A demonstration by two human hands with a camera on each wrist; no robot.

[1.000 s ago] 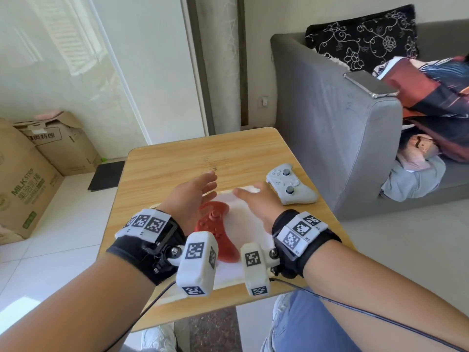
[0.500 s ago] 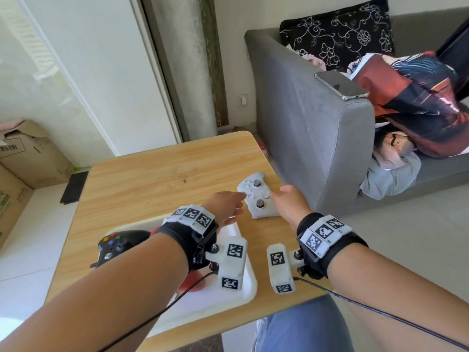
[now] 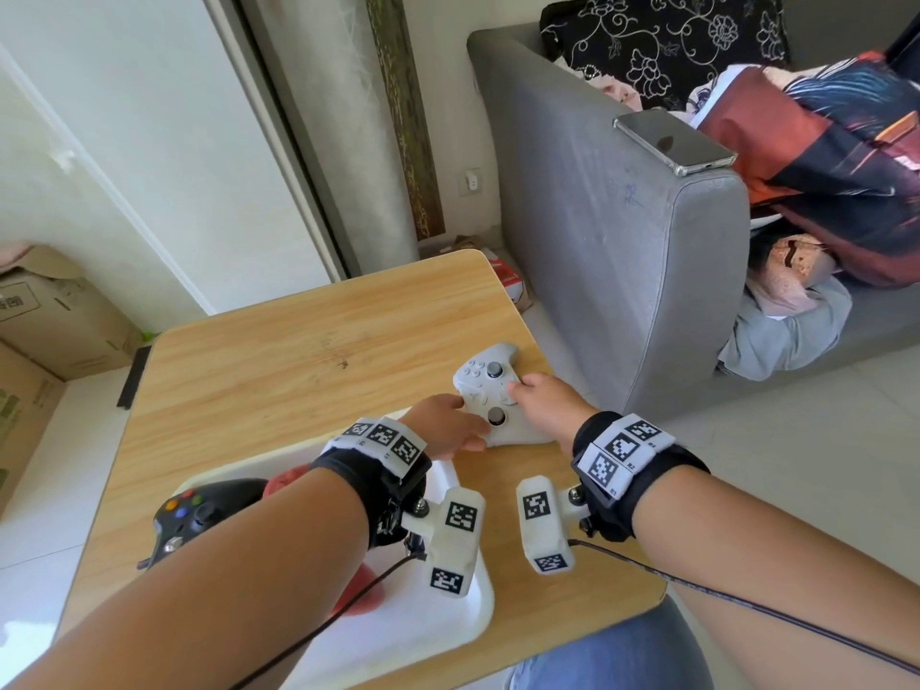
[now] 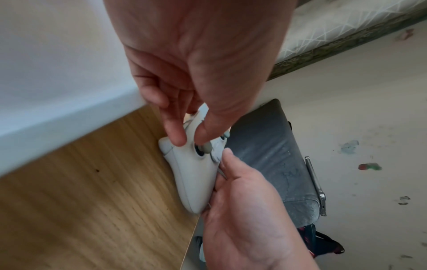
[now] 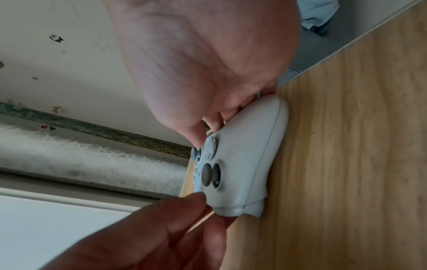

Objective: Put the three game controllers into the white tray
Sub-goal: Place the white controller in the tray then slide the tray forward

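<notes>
A white controller (image 3: 490, 390) lies on the wooden table (image 3: 298, 366) near its right edge, just beyond the white tray (image 3: 478, 605). My left hand (image 3: 448, 430) pinches its left grip with thumb and forefinger (image 4: 175, 135). My right hand (image 3: 535, 400) holds the right grip, thumb on top (image 5: 196, 137). In the wrist views the controller (image 4: 194, 173) (image 5: 245, 160) rests on the wood. A black controller (image 3: 199, 510) sits at the tray's left end. A red controller (image 3: 284, 483) lies in the tray, mostly hidden under my left forearm.
A grey sofa (image 3: 622, 241) stands close to the table's right edge, with a phone (image 3: 672, 141) on its armrest and a pile of clothes on the seat. Cardboard boxes (image 3: 50, 316) stand on the floor at left. The table's far half is bare wood.
Both hands have moved from over the tray to the white controller and taken hold of its two grips. The view has swung right, bringing the black controller into sight.
</notes>
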